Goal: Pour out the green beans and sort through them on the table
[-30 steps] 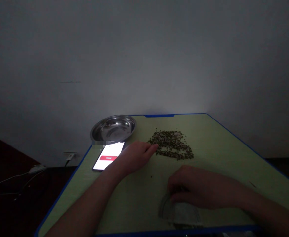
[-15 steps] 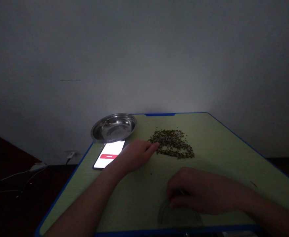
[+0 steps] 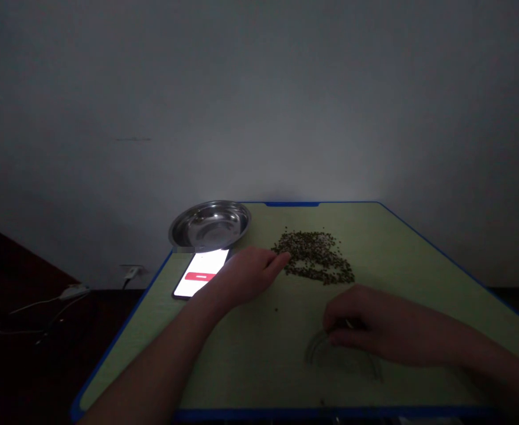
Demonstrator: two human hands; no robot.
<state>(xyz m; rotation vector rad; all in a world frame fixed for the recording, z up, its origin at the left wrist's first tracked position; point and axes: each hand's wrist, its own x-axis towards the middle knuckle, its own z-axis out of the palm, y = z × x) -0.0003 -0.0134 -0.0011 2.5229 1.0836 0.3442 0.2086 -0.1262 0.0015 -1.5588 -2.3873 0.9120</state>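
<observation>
My left hand [image 3: 254, 273] rests at the near left edge of a loose pile of small green beans [image 3: 315, 252]. Its thumb is stretched out at the pile's edge, while its other fingers are mostly hidden behind the hand; it looks open, with nothing seen in it. Low on the right, my right hand [image 3: 365, 324] is closed in a pinch at the rim of a clear, round, shallow container [image 3: 316, 348]. Dim light and the hand obscure much of this container, and its contents cannot be made out. One stray bean [image 3: 276, 310] lies between the two hands.
A shiny steel bowl [image 3: 210, 227] stands at the table's back left corner. In front of it lies a phone [image 3: 201, 274] with a bright screen, partly behind my left forearm. The pale green table [image 3: 250, 360] has a blue edge. Cables [image 3: 71, 292] hang beyond its left side.
My right hand has moved forward and to the right, and the clear container has shifted with it. My left hand has stayed by the pile. The whole view has shifted slightly.
</observation>
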